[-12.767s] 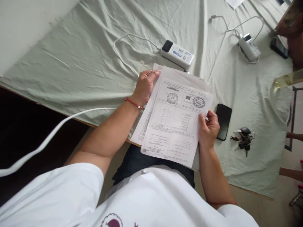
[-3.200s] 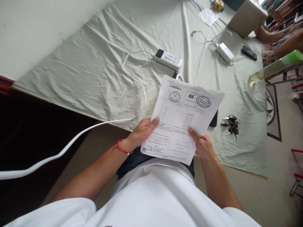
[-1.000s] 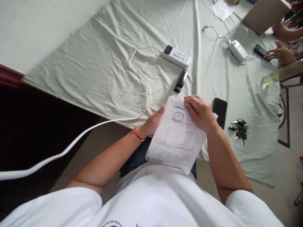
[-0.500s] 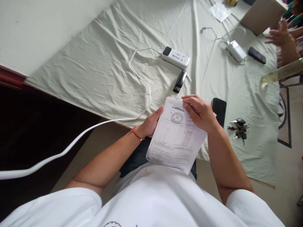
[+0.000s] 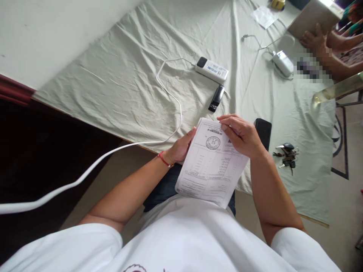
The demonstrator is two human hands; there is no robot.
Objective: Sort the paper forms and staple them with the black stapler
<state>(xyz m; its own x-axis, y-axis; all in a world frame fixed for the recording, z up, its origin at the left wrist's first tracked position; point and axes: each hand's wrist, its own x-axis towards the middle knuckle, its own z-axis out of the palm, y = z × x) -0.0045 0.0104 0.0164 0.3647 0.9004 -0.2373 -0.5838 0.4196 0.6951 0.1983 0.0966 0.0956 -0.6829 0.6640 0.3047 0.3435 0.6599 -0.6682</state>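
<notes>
Evidently the papers are being held and squared or sorted at their far edge, though that is a judgement from how the hands lie. The stack of printed sheets (image 5: pixel 208 172) is between the two hands, reaching back from them toward the lap, with a round stamp showing just inward of the left hand (image 5: pixel 183 146). That hand grips the stack's left side, thumb lying along the border; its fingers go out of sight behind the paper. The right hand (image 5: pixel 239 136) is bent over the far right corner, thumb and forefinger pinching the top edge; whether they have one sheet or several, I cannot tell. Ahead of the right hand and a little to its left, apart from it, lies a small black device (image 5: pixel 216 98), with a white power bank (image 5: pixel 212 70) just beyond. Close on the right hand's outer side rests a black phone (image 5: pixel 263 131), partly covered by that hand, and farther out sits a bunch of keys (image 5: pixel 287 154). Parting the sheets would call for a steady left hold and a light roll of the right thumb at the corner, so that one leaf comes free without creasing.
</notes>
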